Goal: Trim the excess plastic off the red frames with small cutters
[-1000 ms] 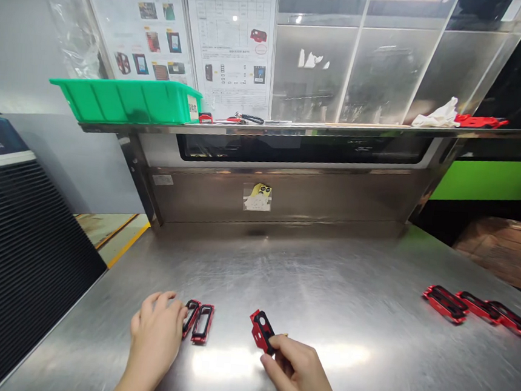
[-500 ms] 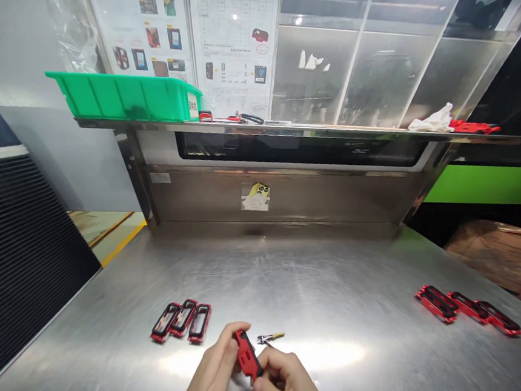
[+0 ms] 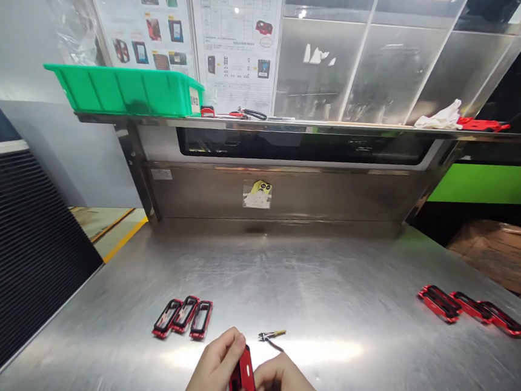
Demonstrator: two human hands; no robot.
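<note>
Between my two hands, low in the head view, is a red and black frame-shaped part (image 3: 248, 371), tilted so a slotted red side shows. My left hand (image 3: 214, 368) grips its left side, thumb near the top end. My right hand (image 3: 287, 386) is closed on its lower right side, with the fingertips partly hidden. Just beyond my hands lies a pair of small cutting pliers (image 3: 272, 336) on the metal table (image 3: 318, 267). To the left lie three similar red and black frames (image 3: 184, 315) close together.
Several more red and black frames (image 3: 472, 308) lie at the right of the table. Over the back edge, a shelf (image 3: 339, 127) carries a green bin (image 3: 128, 92), a white cloth (image 3: 441, 116) and a red part (image 3: 483, 125). A black ribbed panel (image 3: 18, 259) stands at the left.
The frame-shaped part has been turned in my hands, showing a different side, and sits slightly lower. My right hand has shifted away from the pliers, exposing more of their handle.
</note>
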